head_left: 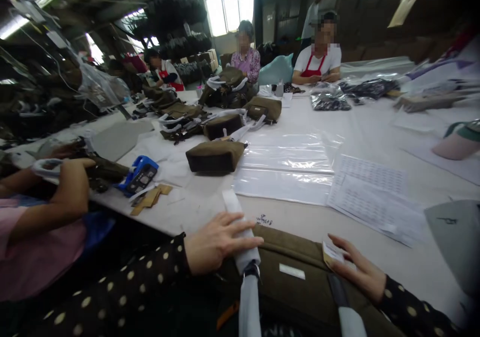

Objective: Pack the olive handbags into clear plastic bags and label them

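An olive-brown fabric bag (pixel 292 249) with a small white label on its front lies on the table before me. My left hand (pixel 221 239) rests across a strap in white wrapping (pixel 245 247), its fingers stretched out and spread; the thumb is hidden. The strap runs through a dark metal ring, and a second wrapped length hangs below it. Over the bag's right part, my right hand (pixel 360 269) pinches a small stack of printed paper labels (pixel 332 254) between thumb and fingers. Another partly wrapped strap (pixel 350 319) lies just below that hand.
Clear plastic bags (pixel 285 177) and printed sheets (pixel 371 197) lie beyond the bag. More olive bags (pixel 215 157) stand farther back. A blue device (pixel 138 174) and cardboard pieces (pixel 150 199) sit left, near a co-worker's arm (pixel 71 192). Other people work around the table.
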Demonstrator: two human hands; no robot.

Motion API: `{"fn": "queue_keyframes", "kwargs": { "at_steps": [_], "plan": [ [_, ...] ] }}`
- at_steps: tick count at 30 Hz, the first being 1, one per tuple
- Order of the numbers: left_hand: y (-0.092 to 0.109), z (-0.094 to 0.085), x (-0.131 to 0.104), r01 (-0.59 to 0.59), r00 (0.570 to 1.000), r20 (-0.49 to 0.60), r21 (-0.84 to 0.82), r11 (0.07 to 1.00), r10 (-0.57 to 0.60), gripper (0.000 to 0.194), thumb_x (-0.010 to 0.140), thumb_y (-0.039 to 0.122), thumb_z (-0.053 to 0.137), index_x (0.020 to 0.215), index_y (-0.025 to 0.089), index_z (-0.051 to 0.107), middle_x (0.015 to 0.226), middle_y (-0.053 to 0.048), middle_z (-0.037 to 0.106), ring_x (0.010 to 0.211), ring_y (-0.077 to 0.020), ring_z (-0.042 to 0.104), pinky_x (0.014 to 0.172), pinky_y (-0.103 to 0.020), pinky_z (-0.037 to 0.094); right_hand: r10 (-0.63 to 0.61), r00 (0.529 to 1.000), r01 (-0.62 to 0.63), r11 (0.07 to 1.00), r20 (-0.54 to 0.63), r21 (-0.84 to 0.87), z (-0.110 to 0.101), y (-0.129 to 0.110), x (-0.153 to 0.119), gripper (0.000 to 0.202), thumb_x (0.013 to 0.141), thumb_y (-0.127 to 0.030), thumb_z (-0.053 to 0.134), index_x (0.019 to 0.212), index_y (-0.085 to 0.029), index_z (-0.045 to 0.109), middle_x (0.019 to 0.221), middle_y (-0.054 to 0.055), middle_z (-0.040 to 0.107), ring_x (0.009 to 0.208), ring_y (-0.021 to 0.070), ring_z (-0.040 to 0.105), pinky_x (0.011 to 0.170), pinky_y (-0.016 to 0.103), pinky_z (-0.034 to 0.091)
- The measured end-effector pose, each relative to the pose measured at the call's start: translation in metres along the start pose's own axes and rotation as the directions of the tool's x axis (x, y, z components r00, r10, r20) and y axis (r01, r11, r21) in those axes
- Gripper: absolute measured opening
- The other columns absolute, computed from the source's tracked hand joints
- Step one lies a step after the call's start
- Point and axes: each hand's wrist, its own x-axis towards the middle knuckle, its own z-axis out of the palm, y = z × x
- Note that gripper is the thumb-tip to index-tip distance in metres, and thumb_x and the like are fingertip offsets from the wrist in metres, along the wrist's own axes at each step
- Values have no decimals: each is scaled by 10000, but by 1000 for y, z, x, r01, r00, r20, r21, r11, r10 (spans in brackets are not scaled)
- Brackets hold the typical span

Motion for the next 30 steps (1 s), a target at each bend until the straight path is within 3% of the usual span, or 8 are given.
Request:
{"fn": "queue_keyframes", "kwargs": {
  "at_steps": [4,7,9,11,15,19,25,30],
  "plan": [
    [-25,26,9,242,966,23,-416,877,-256,589,735,145,451,1317,198,381,1408,-62,338,1309,-227,256,1096,-420,168,207,977,-205,978,-56,31,10,33,-16,942,638,-705,439,1332,-88,277,1269,228,453,1207,320,399,953,442,396],
    [-29,45,2,523,761,55,-642,561,-647,587,811,433,411,1326,156,354,1406,-114,329,1310,-270,247,1080,-466,171,336,942,-333,938,-21,96,20,47,-26,925,661,-694,412,1328,-66,281,1232,218,499,1158,319,456,970,431,390],
    [-28,55,0,569,682,224,-760,314,-696,656,813,532,371,1356,172,290,1395,-119,349,1276,-264,323,1056,-450,243,324,946,-323,939,15,122,21,46,-25,863,666,-694,408,1274,-83,374,1181,191,551,1151,322,462,985,431,376],
    [-31,59,4,520,700,269,-827,214,-661,686,791,530,430,1363,186,273,1381,-113,374,1245,-255,376,1042,-417,282,242,970,-242,963,11,121,14,36,-12,815,648,-701,441,1210,-111,450,1151,175,576,1146,337,463,995,456,355],
    [-52,54,28,240,776,-120,-852,466,-619,688,759,429,530,1355,182,292,1416,-89,318,1286,-251,301,1075,-387,221,-140,984,152,982,-112,111,-10,-5,45,864,584,-651,598,1262,-163,378,1206,169,529,1137,340,467,1003,502,316],
    [-78,75,50,-10,748,-450,-744,669,-489,759,706,383,555,1364,157,251,1417,-99,309,1292,-263,278,1082,-399,193,-433,893,450,875,-124,178,-13,-26,93,1044,535,-586,690,1345,-186,167,1280,176,436,1127,301,476,986,487,328],
    [-76,149,30,41,727,-506,-642,765,-463,697,768,476,485,1357,188,248,1410,-93,301,1297,-271,264,1082,-407,205,-400,902,427,881,-160,203,16,33,67,1000,544,-570,691,1327,-195,194,1280,183,410,1180,334,407,992,530,285],
    [-73,147,33,182,743,-515,-459,870,-427,628,820,436,464,1365,209,247,1400,-112,319,1307,-275,245,1067,-453,235,-354,908,394,903,-226,169,19,43,47,924,598,-535,657,1337,-213,205,1297,177,401,1196,356,384,988,562,272]
  ]
}}
